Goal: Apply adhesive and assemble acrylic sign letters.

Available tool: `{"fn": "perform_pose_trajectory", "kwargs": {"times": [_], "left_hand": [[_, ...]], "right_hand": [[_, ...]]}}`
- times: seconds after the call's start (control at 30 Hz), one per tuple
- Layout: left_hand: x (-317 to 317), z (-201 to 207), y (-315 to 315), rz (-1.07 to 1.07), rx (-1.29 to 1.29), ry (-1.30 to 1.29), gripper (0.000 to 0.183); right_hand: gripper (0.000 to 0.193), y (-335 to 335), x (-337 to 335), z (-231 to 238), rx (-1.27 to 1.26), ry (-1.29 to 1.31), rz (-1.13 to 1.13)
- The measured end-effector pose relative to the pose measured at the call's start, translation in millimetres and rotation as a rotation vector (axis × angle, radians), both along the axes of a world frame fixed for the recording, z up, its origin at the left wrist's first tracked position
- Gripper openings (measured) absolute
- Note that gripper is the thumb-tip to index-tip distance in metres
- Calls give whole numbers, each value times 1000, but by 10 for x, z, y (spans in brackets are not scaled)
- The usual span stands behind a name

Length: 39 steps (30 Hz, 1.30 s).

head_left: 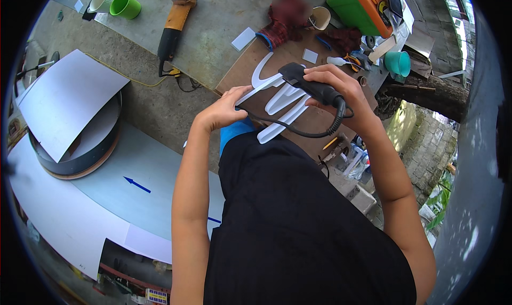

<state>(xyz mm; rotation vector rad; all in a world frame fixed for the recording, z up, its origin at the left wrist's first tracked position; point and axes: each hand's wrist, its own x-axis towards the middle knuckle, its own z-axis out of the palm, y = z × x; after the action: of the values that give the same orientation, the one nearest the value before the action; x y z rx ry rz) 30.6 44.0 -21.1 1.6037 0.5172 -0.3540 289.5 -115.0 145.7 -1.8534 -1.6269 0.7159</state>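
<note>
My right hand [338,91] is closed around a black corded hand tool [305,82], its head over a white letter-like shape with raised edges [290,99]. From the tool's grip a thick black cable [298,133] loops back toward my left hand. My left hand [225,109] pinches the left end of a white strip of the shape, thumb and fingers together. The shape lies on a brown board [234,75] and has a curved part and several slanting bars. The tool's working tip is hidden by its own body.
An orange and black angle grinder [176,25] lies on the grey table at far left, near a green cup [125,6]. Red-black gloves [277,30], a green-orange box [357,9] and a teal cup [397,63] stand farther right. White sheets [69,102] cover the left side.
</note>
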Motion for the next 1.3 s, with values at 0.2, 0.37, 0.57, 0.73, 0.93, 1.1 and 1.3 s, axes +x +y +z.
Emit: {"fn": "perform_pose_trajectory", "kwargs": {"times": [0.2, 0.37, 0.57, 0.73, 0.93, 1.1, 1.3], "left_hand": [[283, 11, 104, 167, -469, 16, 69], [263, 168, 201, 36, -464, -53, 65], [426, -185, -165, 149, 642, -201, 49], [637, -419, -377, -47, 930, -318, 29], [619, -525, -333, -13, 867, -364, 28], [609, -509, -303, -22, 828, -380, 29], [639, -466, -294, -45, 839, -339, 27]], "right_hand": [[52, -165, -27, 457, 98, -158, -118], [55, -492, -43, 626, 119, -183, -138], [53, -671, -299, 634, 95, -140, -120], [52, -787, -430, 596, 50, -91, -138], [53, -829, -458, 562, 30, -70, -150], [53, -793, -452, 567, 35, -70, -149], [53, -818, -458, 558, 19, -79, -135]]}}
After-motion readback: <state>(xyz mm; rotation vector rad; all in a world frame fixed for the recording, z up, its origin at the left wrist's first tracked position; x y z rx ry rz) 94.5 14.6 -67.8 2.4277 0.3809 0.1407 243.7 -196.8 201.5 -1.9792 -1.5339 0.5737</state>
